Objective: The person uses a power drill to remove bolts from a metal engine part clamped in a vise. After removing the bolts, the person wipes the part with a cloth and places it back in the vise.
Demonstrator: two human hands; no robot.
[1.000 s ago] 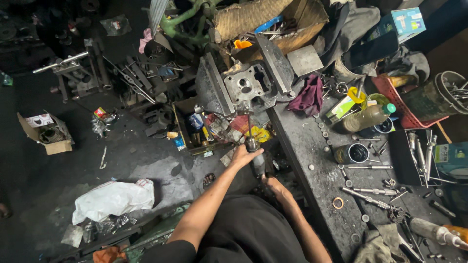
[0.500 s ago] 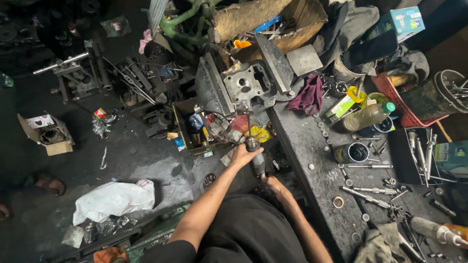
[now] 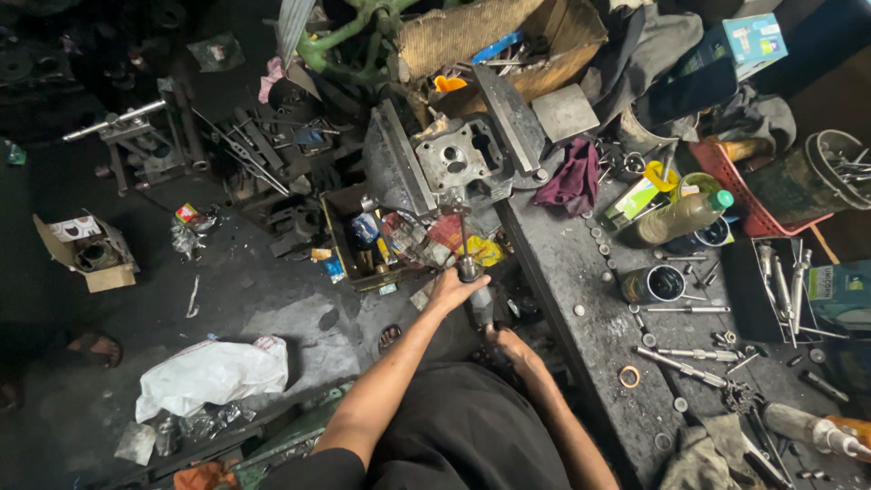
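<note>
My left hand (image 3: 451,290) is closed around the upper end of a metal vise handle bar (image 3: 466,255), just below a grey bench vise (image 3: 426,172). A grey metal block with round holes (image 3: 455,160) sits clamped between the vise jaws. My right hand (image 3: 508,343) grips the lower part of the same handle (image 3: 481,308), close to my body. Both arms reach forward over my dark shirt.
A dark workbench (image 3: 581,299) runs along the right, littered with washers, bolts, a tin can (image 3: 651,284), an oil bottle (image 3: 680,216), a red tray (image 3: 753,195) and a purple rag (image 3: 572,177). A white bag (image 3: 213,374) and a cardboard box (image 3: 86,254) lie on the floor. Another person's sandalled foot (image 3: 91,345) shows at left.
My hands stay on the vise handle with almost no movement. The sandalled foot at the left has shifted slightly between the frames.
</note>
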